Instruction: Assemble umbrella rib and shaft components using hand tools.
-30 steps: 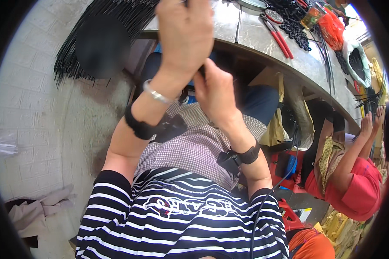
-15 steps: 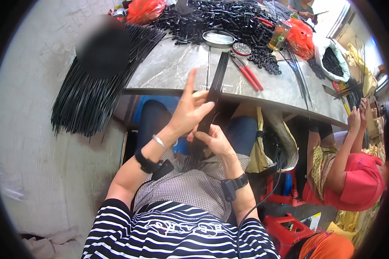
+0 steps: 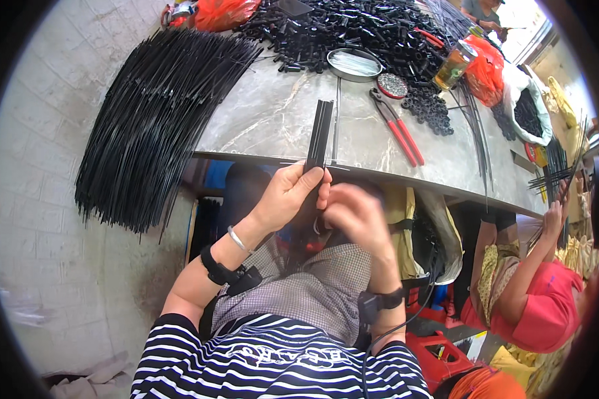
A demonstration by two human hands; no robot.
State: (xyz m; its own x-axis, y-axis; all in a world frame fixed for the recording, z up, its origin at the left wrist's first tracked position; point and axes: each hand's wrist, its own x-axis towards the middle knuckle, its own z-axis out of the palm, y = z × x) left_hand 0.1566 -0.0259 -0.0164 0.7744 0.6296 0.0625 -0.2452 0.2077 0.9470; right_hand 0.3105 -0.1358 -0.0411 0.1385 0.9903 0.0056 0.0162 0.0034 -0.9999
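The grey marbled worktop (image 3: 273, 120) carries red-handled pliers (image 3: 393, 130). From them, black rods (image 3: 166, 120) lie at nine o'clock, black tubes (image 3: 313, 33) and a dish (image 3: 355, 78) at eleven, a tin (image 3: 392, 97) at twelve, black rings (image 3: 428, 112) and an orange bag (image 3: 487, 70) at two.

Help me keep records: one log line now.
left hand: holds bundled thin black strips; right hand: blurred, nearby; red-handled pliers: on grey table
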